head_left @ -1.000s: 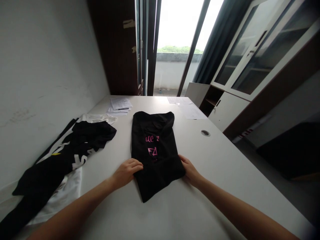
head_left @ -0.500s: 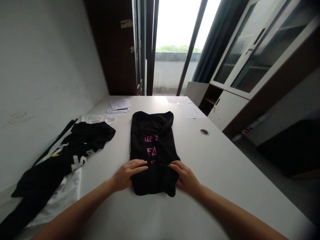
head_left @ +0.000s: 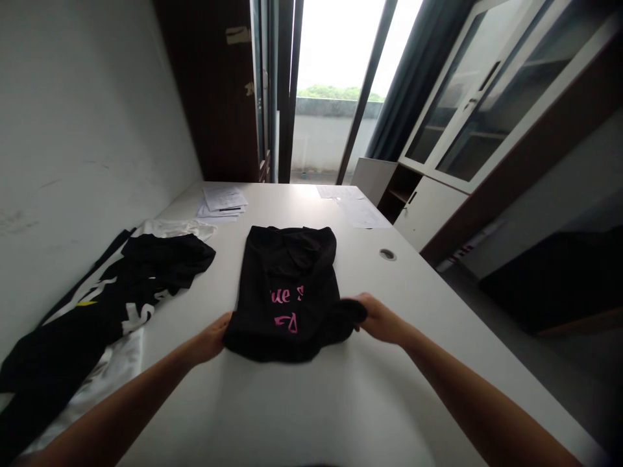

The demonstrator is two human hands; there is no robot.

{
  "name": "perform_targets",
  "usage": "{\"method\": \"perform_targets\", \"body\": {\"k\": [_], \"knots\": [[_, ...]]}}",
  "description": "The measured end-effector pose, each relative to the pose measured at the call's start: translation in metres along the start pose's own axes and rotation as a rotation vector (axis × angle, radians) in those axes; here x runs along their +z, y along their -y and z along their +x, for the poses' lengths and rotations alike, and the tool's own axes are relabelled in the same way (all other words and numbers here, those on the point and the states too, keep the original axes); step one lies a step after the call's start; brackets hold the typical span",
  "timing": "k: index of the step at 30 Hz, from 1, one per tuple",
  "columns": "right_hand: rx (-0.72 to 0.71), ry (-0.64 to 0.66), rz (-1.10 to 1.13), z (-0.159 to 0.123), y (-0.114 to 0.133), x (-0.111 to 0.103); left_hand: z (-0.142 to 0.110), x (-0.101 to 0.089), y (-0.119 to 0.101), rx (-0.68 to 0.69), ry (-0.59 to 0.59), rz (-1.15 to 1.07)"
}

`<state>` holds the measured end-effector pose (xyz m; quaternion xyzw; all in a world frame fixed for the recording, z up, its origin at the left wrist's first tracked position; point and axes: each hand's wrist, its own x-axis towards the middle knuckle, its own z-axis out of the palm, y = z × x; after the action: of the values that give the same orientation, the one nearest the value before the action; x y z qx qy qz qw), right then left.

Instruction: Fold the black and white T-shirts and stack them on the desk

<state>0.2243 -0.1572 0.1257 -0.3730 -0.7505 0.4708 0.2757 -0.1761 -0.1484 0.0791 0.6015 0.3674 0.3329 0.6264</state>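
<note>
**Hands shifted outward to the near corners of the black garment as its near end is drawn up**

Since the frame half a second ago, both hands have been moved from the top of the black garment [head_left: 314,279] to its sides, and its near edge has been brought closer to the pink lettering [head_left: 286,322], of which the lowest small line is now hidden.

The garment is laid folded in the middle of the white table [head_left: 292,415], its lettering turned upward and only partly shown. Its near left corner is clamped in the left hand [head_left: 210,338], whose lower fingers are hidden. A raised, curled fold at the near right corner is gripped by the right hand [head_left: 382,319]. The two hands are held well apart, with the garment's near end spanned between them.

At the left, a black piece of clothing [head_left: 92,331] marked with white letters and a yellow patch is heaped over white cloth [head_left: 127,360]. Toward the far edge, a stack of papers [head_left: 221,202] is set on the left and loose sheets [head_left: 363,213] on the right. A round cable hole [head_left: 388,255] is seen to the right of the garment.
</note>
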Motion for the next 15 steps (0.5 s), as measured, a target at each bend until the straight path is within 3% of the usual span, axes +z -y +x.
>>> {"method": "perform_targets", "body": {"k": [2, 4, 9, 12, 15], "knots": [[0.006, -0.275, 0.088, 0.025, -0.003, -0.012, 0.031, -0.006, -0.009, -0.006, -0.237, -0.179], [0.018, -0.462, 0.168, 0.054, -0.008, -0.025, 0.07, -0.012, -0.026, -0.018, -0.357, -0.317], [0.038, -0.637, 0.19, 0.136, -0.029, -0.062, 0.172, -0.037, -0.071, -0.044, -0.381, -0.461], [0.042, -0.74, 0.157, 0.183, -0.05, -0.086, 0.225, -0.057, -0.075, -0.03, -0.48, -0.331], [0.229, -0.748, 0.048, 0.212, -0.079, -0.102, 0.26, -0.072, -0.056, -0.008, -0.572, 0.055]]}}
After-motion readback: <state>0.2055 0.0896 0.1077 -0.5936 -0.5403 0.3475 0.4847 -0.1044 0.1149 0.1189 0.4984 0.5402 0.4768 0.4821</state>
